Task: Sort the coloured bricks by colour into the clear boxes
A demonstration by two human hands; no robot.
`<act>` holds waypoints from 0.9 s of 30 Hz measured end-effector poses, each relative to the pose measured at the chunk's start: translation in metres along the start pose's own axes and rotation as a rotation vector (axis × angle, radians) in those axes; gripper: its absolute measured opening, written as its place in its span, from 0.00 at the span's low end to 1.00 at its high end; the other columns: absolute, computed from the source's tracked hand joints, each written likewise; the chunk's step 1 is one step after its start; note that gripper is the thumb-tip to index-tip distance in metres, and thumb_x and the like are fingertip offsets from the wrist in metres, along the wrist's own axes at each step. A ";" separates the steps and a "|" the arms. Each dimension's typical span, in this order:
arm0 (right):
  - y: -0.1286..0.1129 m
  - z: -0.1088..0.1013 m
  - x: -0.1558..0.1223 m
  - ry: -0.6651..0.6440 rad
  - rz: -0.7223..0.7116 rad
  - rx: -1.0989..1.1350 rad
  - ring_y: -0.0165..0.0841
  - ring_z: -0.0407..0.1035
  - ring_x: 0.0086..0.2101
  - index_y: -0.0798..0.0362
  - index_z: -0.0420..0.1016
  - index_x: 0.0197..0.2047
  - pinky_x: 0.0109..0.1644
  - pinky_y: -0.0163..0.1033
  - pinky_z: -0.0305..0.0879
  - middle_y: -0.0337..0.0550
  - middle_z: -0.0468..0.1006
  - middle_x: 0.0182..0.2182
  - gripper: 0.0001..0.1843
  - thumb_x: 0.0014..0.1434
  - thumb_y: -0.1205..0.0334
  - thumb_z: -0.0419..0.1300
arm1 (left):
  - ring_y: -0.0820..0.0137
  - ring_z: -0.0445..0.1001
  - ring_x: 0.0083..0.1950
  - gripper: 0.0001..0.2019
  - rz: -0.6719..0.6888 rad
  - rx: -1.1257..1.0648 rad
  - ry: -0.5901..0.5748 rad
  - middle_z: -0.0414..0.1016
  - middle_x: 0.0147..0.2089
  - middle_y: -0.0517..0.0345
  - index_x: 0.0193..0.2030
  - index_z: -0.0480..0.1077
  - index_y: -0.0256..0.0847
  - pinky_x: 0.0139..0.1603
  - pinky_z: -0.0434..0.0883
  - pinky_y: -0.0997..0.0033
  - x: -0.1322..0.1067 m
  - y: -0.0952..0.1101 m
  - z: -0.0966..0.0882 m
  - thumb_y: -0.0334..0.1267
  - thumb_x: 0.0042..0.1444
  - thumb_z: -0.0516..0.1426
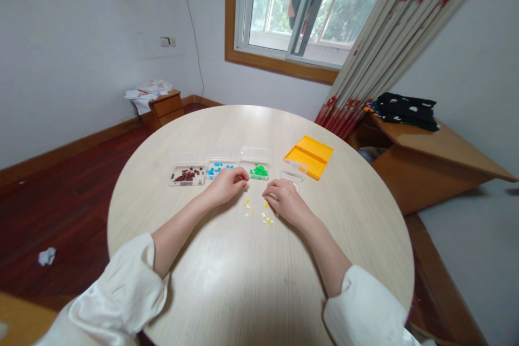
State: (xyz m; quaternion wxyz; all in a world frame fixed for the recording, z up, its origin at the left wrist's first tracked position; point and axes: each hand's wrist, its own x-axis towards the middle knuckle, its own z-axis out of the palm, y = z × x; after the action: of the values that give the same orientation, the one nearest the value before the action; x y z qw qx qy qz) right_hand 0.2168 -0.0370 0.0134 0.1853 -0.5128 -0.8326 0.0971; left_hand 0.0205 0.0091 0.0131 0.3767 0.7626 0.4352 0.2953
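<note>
My left hand point(230, 186) hovers in front of the blue and green boxes, thumb and fingers closed in a pinch; anything between them is too small to make out. Small yellow and cream pieces point(267, 220) lie scattered on the table between and below my hands. My right hand point(285, 199) rests low over the tabletop with its fingertips pressed together beside these pieces, and what they grip is hidden. Behind it, a clear lidded box point(295, 172) is partly covered by the hand. Green pieces point(258, 171) fill an open clear box just beyond my hands.
Blue pieces point(211, 172) and dark brown pieces point(187, 175) lie in two more open clear boxes to the left. An open yellow-orange case point(310, 154) lies at the right back of the round table point(227, 286). A wooden cabinet point(430, 162) stands beyond the right edge.
</note>
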 end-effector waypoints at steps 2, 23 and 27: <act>-0.001 0.000 0.001 -0.012 0.013 -0.002 0.37 0.67 0.40 0.56 0.76 0.32 0.45 0.42 0.54 0.47 0.76 0.36 0.07 0.57 0.71 0.57 | 0.71 0.74 0.35 0.04 0.003 -0.002 0.001 0.75 0.30 0.57 0.32 0.68 0.36 0.39 0.68 0.72 0.000 -0.001 0.000 0.27 0.51 0.52; 0.029 -0.012 -0.006 0.391 0.141 -0.124 0.40 0.64 0.40 0.53 0.66 0.34 0.43 0.43 0.53 0.47 0.72 0.35 0.06 0.59 0.67 0.49 | 0.71 0.70 0.34 0.06 0.071 0.119 0.032 0.74 0.32 0.55 0.33 0.70 0.35 0.37 0.65 0.71 -0.001 0.001 -0.002 0.30 0.53 0.52; 0.037 -0.012 -0.008 0.408 0.185 -0.189 0.40 0.65 0.41 0.53 0.68 0.34 0.44 0.44 0.54 0.47 0.73 0.36 0.06 0.58 0.67 0.50 | 0.71 0.70 0.33 0.06 0.072 0.114 0.034 0.74 0.32 0.55 0.33 0.70 0.36 0.36 0.65 0.71 -0.001 0.000 -0.002 0.30 0.53 0.52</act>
State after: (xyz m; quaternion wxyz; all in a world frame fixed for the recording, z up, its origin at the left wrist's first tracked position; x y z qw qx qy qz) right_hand 0.2551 -0.0272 0.0092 0.2912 -0.6109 -0.7329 -0.0704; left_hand 0.0185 0.0085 0.0137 0.3143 0.7928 0.4300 0.2963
